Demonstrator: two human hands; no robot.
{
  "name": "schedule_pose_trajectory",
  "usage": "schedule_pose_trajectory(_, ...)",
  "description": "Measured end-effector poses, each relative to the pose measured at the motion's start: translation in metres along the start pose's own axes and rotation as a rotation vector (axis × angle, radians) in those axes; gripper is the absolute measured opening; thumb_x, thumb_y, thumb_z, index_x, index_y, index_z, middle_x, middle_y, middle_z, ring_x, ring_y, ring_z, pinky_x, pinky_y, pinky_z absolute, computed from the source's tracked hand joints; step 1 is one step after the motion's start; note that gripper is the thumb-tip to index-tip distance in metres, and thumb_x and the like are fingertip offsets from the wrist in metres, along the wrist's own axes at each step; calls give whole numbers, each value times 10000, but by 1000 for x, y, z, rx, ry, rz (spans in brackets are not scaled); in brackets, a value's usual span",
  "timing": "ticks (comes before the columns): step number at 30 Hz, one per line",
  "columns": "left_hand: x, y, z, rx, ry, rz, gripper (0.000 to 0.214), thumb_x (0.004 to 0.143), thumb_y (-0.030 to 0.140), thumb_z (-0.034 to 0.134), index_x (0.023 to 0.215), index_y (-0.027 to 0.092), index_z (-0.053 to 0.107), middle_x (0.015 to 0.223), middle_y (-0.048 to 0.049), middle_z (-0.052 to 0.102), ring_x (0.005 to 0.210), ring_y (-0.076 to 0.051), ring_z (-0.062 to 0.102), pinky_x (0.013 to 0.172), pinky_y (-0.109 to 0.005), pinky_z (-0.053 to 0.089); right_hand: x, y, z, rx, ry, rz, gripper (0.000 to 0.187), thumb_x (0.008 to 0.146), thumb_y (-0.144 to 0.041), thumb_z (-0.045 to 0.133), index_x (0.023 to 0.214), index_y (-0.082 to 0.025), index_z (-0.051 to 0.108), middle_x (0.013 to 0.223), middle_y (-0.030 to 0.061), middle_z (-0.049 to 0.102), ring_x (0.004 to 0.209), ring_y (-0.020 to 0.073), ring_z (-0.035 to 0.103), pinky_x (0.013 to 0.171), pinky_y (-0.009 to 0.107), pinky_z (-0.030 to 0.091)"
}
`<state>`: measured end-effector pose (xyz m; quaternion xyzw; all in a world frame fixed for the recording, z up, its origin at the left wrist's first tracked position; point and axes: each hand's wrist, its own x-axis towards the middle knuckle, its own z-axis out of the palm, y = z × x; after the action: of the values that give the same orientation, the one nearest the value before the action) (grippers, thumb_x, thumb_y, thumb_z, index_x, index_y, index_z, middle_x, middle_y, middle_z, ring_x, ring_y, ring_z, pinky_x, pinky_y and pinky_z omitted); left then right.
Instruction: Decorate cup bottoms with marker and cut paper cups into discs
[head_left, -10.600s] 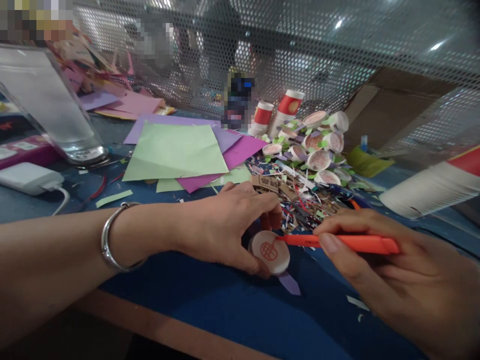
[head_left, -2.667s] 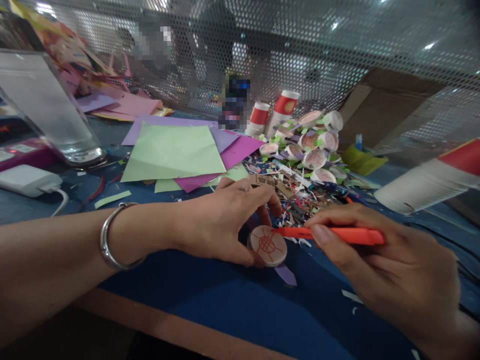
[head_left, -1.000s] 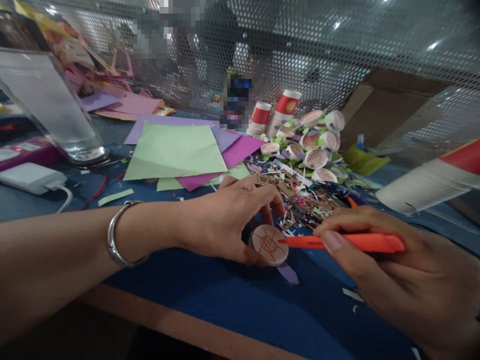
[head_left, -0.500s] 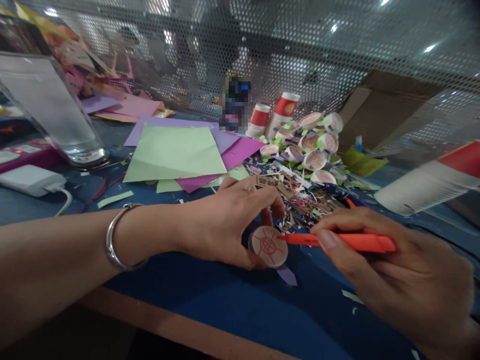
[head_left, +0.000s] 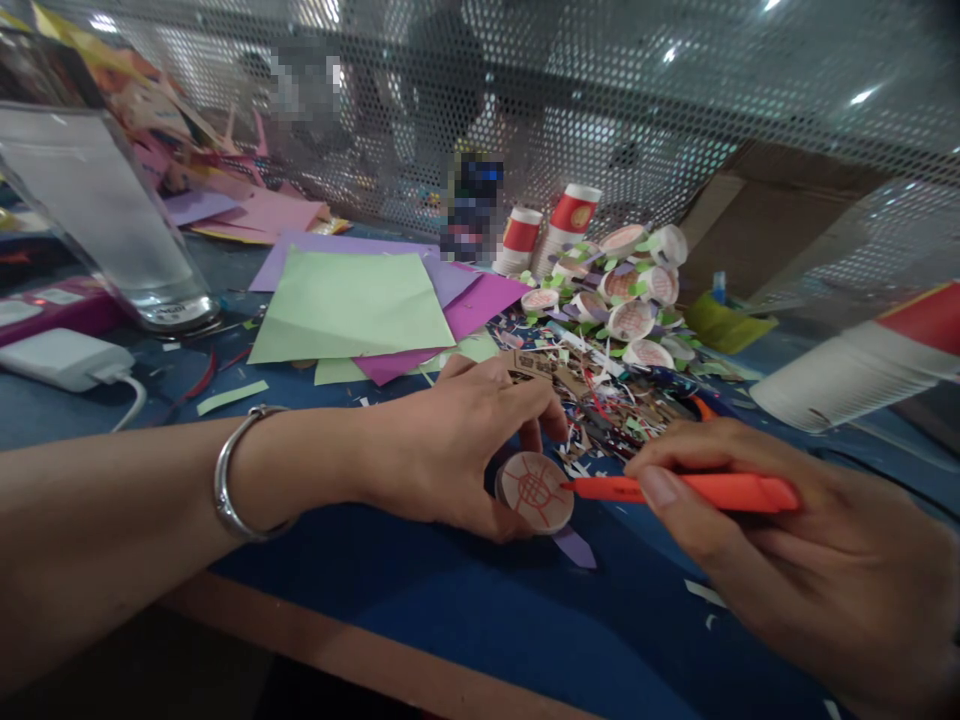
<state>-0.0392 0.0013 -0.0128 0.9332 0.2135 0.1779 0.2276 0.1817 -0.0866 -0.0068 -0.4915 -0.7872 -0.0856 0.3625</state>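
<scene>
Between thumb and fingers, my left hand (head_left: 469, 445) grips a small round paper-cup bottom (head_left: 536, 493) on the blue table. Its pale top face carries a red-orange line pattern, a cross-hatched circle with lines running out to the rim. A pointed purple paper strip (head_left: 575, 547) sticks out from under its near side. My right hand (head_left: 795, 560) holds an orange marker pen (head_left: 712, 491) level, its tip at the right rim of the round face. Whether the tip touches the face, I cannot tell.
Beyond my hands lie paper scraps (head_left: 615, 400) and a heap of decorated cup bottoms (head_left: 630, 320). Stacked paper cups (head_left: 847, 370) lie at right. Green paper (head_left: 352, 310) covers purple sheets. A water bottle (head_left: 142, 230) and white charger (head_left: 67, 360) are at left, a perforated metal screen (head_left: 360, 180) behind.
The pen tip has shifted slightly right and down, from the upper right of the round face to its right rim. My left hand and the cup bottom stay nearly still.
</scene>
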Motion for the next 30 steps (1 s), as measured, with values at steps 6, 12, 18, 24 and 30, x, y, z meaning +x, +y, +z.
schedule_pose_trajectory(6,1,-1,-4,-23,-57,-7,559,689,415,806,1140,194,562,1094,-63,670,1083,-282,572,897,-390,380,0,-1,-2,31,-19,21,136,830,-191,602,782,-319,607,635,-115,662,495,98,605,518,217,460)
schedule_pose_trajectory(12,1,-4,-3,-37,-36,4,549,699,438,792,1134,195,561,1098,-72,667,1087,-286,570,894,-392,382,1,-2,-4,38,-24,28,140,838,-201,583,764,-317,606,626,-110,668,473,110,600,491,230,457)
schedule_pose_trajectory(18,1,-3,-3,-30,-42,11,570,681,390,813,1139,187,542,1113,-71,663,1101,-287,571,904,-392,371,2,-2,-9,11,-90,15,136,857,-191,566,801,-312,590,654,-105,678,474,107,607,491,205,481)
schedule_pose_trajectory(24,1,-1,-4,-63,-31,26,550,677,327,809,1124,199,515,1104,-57,667,1035,-253,619,887,-375,385,2,-4,-5,85,-36,19,137,859,-200,584,797,-317,619,648,-109,667,465,89,581,491,196,465)
schedule_pose_trajectory(30,0,2,-4,-21,-6,45,562,666,273,813,1121,192,492,1074,-51,674,972,-239,633,872,-361,387,-2,-5,-8,62,-63,4,142,858,-189,591,829,-323,627,700,-96,694,536,95,635,529,192,491)
